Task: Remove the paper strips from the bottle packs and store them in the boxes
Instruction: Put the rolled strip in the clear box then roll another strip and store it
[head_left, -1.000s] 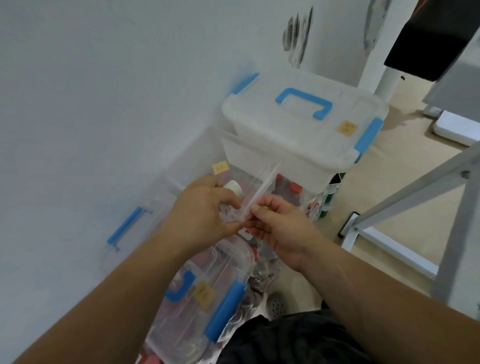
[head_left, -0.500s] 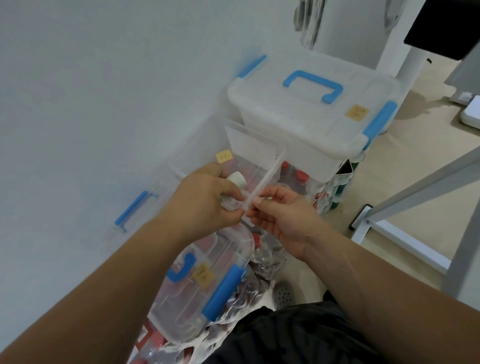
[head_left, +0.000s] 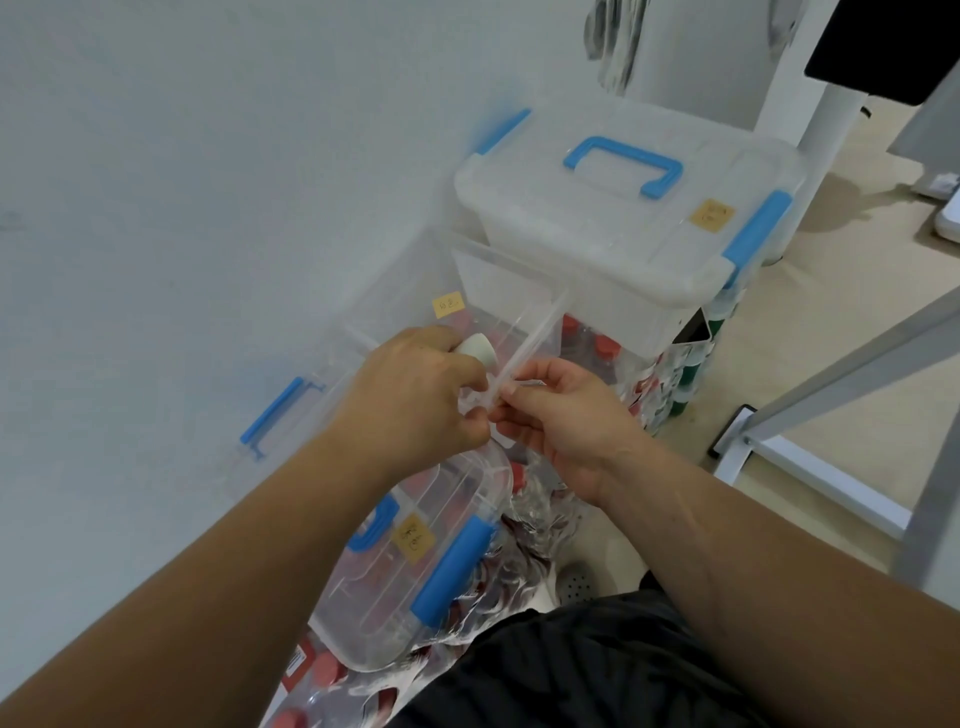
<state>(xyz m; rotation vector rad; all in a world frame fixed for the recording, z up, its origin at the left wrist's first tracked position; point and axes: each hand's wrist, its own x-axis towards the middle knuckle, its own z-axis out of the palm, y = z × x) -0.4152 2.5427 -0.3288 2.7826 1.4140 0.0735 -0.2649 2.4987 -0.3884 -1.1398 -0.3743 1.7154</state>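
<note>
Left hand (head_left: 415, 400): curled round bottle (head_left: 478, 350), white cap showing.
Right hand (head_left: 563, 418): pinching strip (head_left: 531, 343) at lower end, fingertips against left hand.
Strip: slanting up and right from fingers, above open box (head_left: 384, 322).
Surroundings: closed box (head_left: 597, 218) behind; small box (head_left: 405, 587) beneath wrists, among packs (head_left: 530, 566).

White wall (head_left: 208, 156) left — grey metal frame (head_left: 857, 364) right, beige floor (head_left: 841, 291).

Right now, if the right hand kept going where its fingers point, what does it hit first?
Likely the left hand. The right hand points left and pinches the strip right beside the left hand's fingers, which grip a white-capped bottle. No clear gap shows, though depth is hard to judge.
</note>
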